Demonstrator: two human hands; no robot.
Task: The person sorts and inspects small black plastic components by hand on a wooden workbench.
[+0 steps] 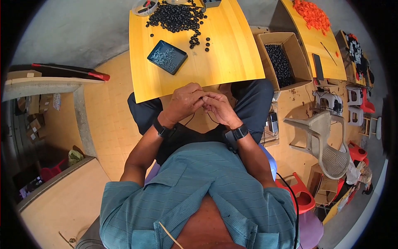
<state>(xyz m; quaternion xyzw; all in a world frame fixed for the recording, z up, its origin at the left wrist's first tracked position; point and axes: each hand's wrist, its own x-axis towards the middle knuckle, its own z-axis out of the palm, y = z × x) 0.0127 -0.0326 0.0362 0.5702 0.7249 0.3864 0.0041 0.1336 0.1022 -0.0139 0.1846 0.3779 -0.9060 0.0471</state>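
My left hand (184, 101) and my right hand (222, 109) meet over my lap, just off the near edge of the yellow table (224, 50). The fingers of both are closed and pressed together at the tips. Whatever they pinch is small and hidden between them; I cannot make it out. Beyond my left hand, a dark square tray (179, 65) holds many small silvery metal pieces. Farther back lies a heap of small black ring-shaped parts (176, 17), with several loose black rings (207, 44) scattered on its near right side.
A clear round tub (141, 11) stands at the table's far left corner, a grey box (211, 3) at the back. Right of the table, a cardboard box (298, 58) holds many black parts. Orange pieces (311, 16) cover another table. A grey plastic chair (319, 137) stands at right.
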